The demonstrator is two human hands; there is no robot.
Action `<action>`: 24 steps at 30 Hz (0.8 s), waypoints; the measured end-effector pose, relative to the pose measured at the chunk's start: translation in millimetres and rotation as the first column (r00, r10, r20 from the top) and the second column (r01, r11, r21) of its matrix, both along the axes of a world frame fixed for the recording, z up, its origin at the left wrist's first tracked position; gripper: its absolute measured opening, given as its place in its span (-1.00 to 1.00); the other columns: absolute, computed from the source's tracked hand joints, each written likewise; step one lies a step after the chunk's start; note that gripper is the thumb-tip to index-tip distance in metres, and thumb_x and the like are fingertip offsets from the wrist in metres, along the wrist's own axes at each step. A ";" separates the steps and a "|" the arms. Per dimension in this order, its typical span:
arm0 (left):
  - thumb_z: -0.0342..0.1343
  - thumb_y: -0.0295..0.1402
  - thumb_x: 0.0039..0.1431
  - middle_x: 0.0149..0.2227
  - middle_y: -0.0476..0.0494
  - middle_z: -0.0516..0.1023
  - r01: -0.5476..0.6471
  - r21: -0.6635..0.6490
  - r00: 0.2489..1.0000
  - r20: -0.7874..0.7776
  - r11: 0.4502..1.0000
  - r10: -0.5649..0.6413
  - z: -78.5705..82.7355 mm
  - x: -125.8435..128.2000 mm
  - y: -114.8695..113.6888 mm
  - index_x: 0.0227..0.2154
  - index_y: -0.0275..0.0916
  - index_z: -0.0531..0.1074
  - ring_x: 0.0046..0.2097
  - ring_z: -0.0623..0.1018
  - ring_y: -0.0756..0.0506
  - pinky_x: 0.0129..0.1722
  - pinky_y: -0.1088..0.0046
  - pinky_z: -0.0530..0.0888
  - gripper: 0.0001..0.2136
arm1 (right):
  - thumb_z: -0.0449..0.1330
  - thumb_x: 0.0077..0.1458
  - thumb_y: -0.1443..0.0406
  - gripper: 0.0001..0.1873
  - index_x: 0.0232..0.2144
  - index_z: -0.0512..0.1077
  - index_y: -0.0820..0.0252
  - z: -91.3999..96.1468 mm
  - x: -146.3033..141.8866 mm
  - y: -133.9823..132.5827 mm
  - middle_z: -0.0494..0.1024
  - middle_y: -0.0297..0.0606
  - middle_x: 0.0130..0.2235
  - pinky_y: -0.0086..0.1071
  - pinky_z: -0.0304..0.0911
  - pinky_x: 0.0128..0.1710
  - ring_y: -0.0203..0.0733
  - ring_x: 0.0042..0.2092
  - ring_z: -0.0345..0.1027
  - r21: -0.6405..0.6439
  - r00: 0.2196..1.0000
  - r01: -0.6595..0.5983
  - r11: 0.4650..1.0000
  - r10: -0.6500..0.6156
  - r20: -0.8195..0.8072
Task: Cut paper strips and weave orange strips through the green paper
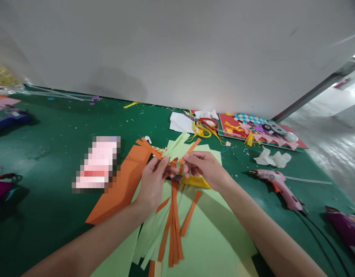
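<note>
My left hand (154, 179) is closed with thumb and fingers on a bunch of light green and orange paper strips (177, 146), which fan out above it. My right hand (208, 167) pinches an orange paper strip (194, 147) that slants up to the right. Under the hands lies a tool with a yellow handle (199, 182) and a dark blade, partly hidden. More orange strips (174, 231) and green strips (151, 238) spread below on light green paper sheets (215, 234). To the left of my left hand is an orange paper sheet (124, 184).
A pink glue gun (281, 186) with a cord lies at right, near crumpled tissue (272, 157). Scissors (208, 125) rest on white paper at the back. A red board (295, 138) holds paper scraps. A blurred-out phone-shaped item (98, 163) is at left. A grey wall (154, 50) borders the green table (64, 119).
</note>
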State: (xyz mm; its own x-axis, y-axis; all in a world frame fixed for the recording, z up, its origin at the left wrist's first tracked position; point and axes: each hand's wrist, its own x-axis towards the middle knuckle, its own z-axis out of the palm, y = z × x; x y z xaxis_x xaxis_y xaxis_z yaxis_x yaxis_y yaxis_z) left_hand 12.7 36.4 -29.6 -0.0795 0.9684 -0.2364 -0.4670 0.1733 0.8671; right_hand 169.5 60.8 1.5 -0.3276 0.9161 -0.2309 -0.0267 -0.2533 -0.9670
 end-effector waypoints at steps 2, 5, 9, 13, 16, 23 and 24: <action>0.20 -0.29 0.07 -0.54 -0.01 0.49 0.000 -0.001 1.000 -0.006 1.000 0.000 -0.1 0.1 0.5 -0.45 -0.28 0.38 -0.46 0.52 0.01 -0.51 0.59 0.36 -0.83 | 0.17 0.09 0.12 -0.67 -0.56 0.39 0.24 -1.2 -0.3 -0.5 0.48 -0.32 -0.54 -0.50 0.03 -0.59 -0.39 -0.56 0.32 -0.028 1.000 -0.008 1.000 0.007 -0.030; 0.21 -0.27 0.06 -0.56 0.01 0.47 0.000 -0.006 1.000 -0.009 1.000 0.000 0.0 0.4 0.8 -0.45 -0.28 0.38 -0.47 0.52 0.02 -0.51 0.58 0.36 -0.82 | 0.18 0.07 0.09 -0.66 -0.56 0.37 0.24 -2.8 -0.8 -0.8 0.47 -0.33 -0.54 -0.50 0.01 -0.60 -0.39 -0.56 0.31 -0.054 0.997 0.013 0.998 -0.017 -0.075; 0.23 -0.27 0.04 -0.58 0.04 0.44 -0.005 -0.009 1.000 0.004 1.000 0.005 1.3 0.9 0.1 -0.48 -0.27 0.35 -0.48 0.52 0.02 -0.51 0.58 0.35 -0.80 | 0.20 0.05 0.06 -0.66 -0.52 0.35 0.22 -4.7 -2.0 -0.5 0.47 -0.34 -0.52 -0.50 -0.01 -0.62 -0.38 -0.55 0.31 -0.052 0.990 0.057 0.997 -0.063 -0.127; 0.24 -0.27 0.02 -0.59 0.05 0.43 -0.013 -0.014 1.000 0.011 1.000 0.013 3.1 1.0 -1.0 -0.50 -0.27 0.34 -0.47 0.53 0.01 -0.51 0.57 0.35 -0.79 | 0.20 0.05 0.05 -0.67 -0.47 0.37 0.21 -5.8 -2.6 -0.1 0.46 -0.34 -0.52 -0.49 -0.03 -0.64 -0.38 -0.57 0.28 -0.014 0.992 0.082 0.997 -0.083 -0.091; 0.23 -0.29 0.03 -0.58 0.05 0.43 -0.012 -0.016 1.000 0.009 1.000 0.012 3.2 0.8 -1.3 -0.47 -0.27 0.36 -0.47 0.53 0.01 -0.51 0.57 0.35 -0.81 | 0.18 0.06 0.06 -0.66 -0.51 0.36 0.22 -5.6 -2.0 0.1 0.46 -0.33 -0.52 -0.49 -0.02 -0.63 -0.39 -0.57 0.27 0.023 0.996 0.078 0.997 -0.077 -0.041; 0.21 -0.30 0.05 -0.54 0.02 0.47 0.005 0.001 1.000 0.015 1.000 -0.005 0.8 0.7 -0.1 -0.46 -0.27 0.37 -0.47 0.53 0.02 -0.50 0.57 0.36 -0.83 | 0.14 0.11 0.14 -0.71 -0.50 0.41 0.24 -2.8 -0.8 0.1 0.45 -0.33 -0.52 -0.49 -0.04 -0.61 -0.39 -0.54 0.27 0.052 0.997 -0.016 0.999 0.012 0.074; 0.21 -0.30 0.05 -0.53 0.02 0.47 0.006 -0.004 1.000 0.017 1.000 -0.006 1.0 0.8 -0.2 -0.46 -0.27 0.37 -0.47 0.53 0.02 -0.50 0.57 0.36 -0.83 | 0.14 0.10 0.14 -0.72 -0.49 0.42 0.24 -2.8 -0.5 0.3 0.45 -0.34 -0.52 -0.49 -0.03 -0.61 -0.38 -0.53 0.26 0.071 0.994 -0.034 0.997 0.026 0.102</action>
State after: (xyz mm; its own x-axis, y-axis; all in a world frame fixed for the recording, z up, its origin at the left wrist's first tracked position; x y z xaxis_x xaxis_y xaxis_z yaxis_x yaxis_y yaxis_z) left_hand 13.5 36.2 -28.6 -0.0695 0.9680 -0.2413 -0.4803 0.1795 0.8586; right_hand 169.0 61.1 -1.3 -0.3337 0.9217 -0.1976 0.0789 -0.1816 -0.9802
